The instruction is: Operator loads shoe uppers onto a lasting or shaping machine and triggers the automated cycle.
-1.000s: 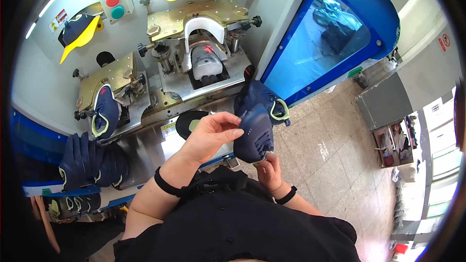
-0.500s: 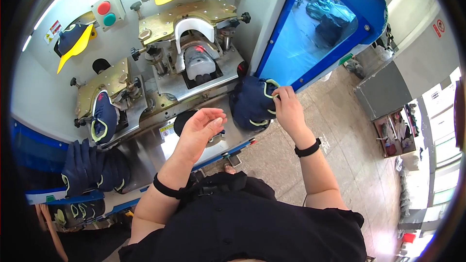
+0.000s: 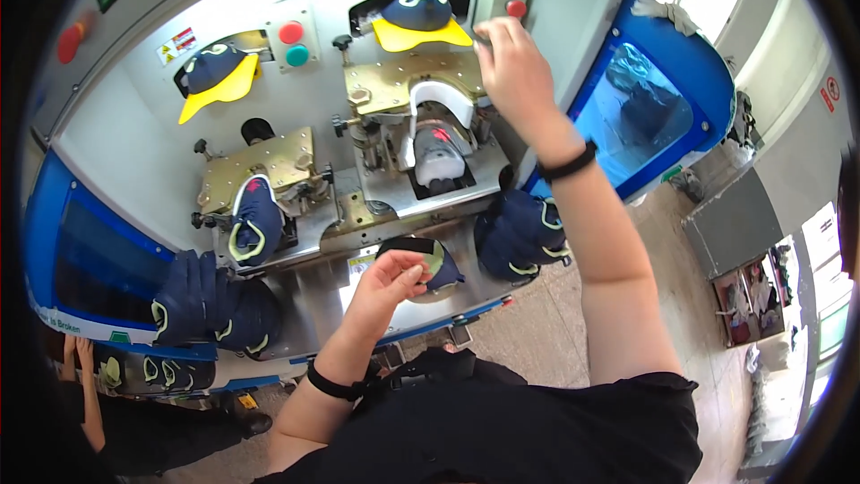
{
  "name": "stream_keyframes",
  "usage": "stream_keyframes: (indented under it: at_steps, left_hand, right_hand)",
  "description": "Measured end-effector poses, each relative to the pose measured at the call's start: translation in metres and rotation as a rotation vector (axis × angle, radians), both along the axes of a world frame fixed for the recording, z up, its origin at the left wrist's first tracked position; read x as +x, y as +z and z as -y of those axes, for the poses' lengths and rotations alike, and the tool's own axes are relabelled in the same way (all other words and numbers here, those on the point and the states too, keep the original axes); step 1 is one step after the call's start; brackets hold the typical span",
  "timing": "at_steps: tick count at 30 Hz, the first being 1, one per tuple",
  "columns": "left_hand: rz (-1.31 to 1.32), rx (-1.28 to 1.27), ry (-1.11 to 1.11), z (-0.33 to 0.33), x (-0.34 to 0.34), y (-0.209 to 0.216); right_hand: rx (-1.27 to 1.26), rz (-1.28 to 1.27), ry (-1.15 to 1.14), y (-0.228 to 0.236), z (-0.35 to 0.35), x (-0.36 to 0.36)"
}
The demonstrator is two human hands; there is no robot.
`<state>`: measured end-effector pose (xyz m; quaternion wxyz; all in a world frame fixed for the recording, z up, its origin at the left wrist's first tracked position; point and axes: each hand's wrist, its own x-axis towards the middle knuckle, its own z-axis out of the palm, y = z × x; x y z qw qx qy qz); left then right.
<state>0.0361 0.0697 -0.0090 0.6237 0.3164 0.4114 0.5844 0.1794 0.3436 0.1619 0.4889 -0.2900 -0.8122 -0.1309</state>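
My left hand (image 3: 387, 291) is loosely curled with nothing visible in it. It hovers in front of a navy shoe upper with light-green lining (image 3: 445, 271) on the metal ledge. Raised at the back right, my right hand (image 3: 520, 72) has bent fingers drawn together; what they hold, if anything, I cannot make out. Its fingertips are beside a yellow flap (image 3: 421, 36) under a navy upper (image 3: 417, 9), in front of a button box (image 3: 502, 2). A grey shoe form (image 3: 439, 154) sits bare in the right press. Another navy upper (image 3: 257, 222) is on the left press.
Stacked navy uppers lie on the ledge at left (image 3: 206, 305) and right (image 3: 520, 235). A second button box (image 3: 293, 34) is on the back wall beside another yellow flap (image 3: 218, 88). A blue windowed door (image 3: 598, 130) stands right. Another person's hands (image 3: 79, 351) show lower left.
My right hand has left the right-hand stack of uppers and risen to the back button box. My left hand has curled more. The view has shifted, showing more of the machine's upper left.
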Motion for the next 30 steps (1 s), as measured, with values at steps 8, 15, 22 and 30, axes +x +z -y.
stream_keyframes:
  at_steps: [8,15,22,30]
  left_hand:
    - [0.032,-0.029,-0.011,0.028,-0.029,0.0]
    - [-0.001,-0.069,-0.015,0.03,-0.047,-0.002]
    - [0.085,-0.122,-0.101,-0.033,-0.003,-0.014]
    - [0.432,-0.098,0.02,-0.124,0.028,-0.052]
  right_hand:
    - [-0.425,0.165,0.035,0.033,-0.111,-0.088]
    - [-0.222,-0.086,0.1,-0.028,-0.001,-0.068]
    - [-0.222,-0.176,0.122,-0.169,0.139,0.019]
    - [-0.5,-0.07,0.08,-0.172,0.126,0.025]
